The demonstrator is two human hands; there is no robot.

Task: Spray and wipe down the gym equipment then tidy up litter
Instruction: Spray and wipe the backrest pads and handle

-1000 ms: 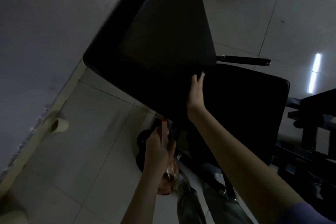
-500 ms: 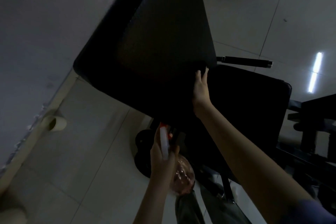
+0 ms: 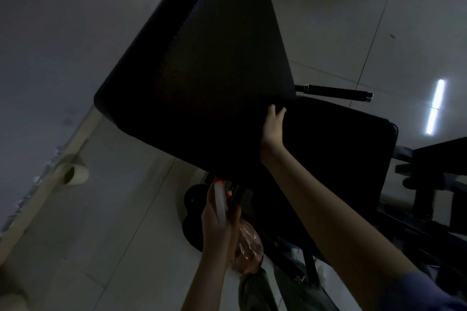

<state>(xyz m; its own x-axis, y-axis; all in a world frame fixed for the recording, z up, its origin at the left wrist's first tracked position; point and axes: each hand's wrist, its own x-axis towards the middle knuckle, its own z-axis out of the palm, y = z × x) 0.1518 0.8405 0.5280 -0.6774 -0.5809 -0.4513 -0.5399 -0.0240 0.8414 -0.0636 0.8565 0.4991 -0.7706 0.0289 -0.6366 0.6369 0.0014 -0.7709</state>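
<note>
While the left hand (image 3: pixel 218 219) grips the spray bottle (image 3: pixel 249 247) by its neck, nozzle pointing up at the black back pad (image 3: pixel 202 70), the right hand (image 3: pixel 273 129) rests above it, fingers stretched flat where that pad meets the seat pad (image 3: pixel 341 146).

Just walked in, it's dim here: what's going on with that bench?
A person is cleaning a black gym bench. The left hand holds a clear spray bottle below the backrest pad, nozzle aimed up toward it. The right hand rests on the bench where backrest meets seat pad.
</note>
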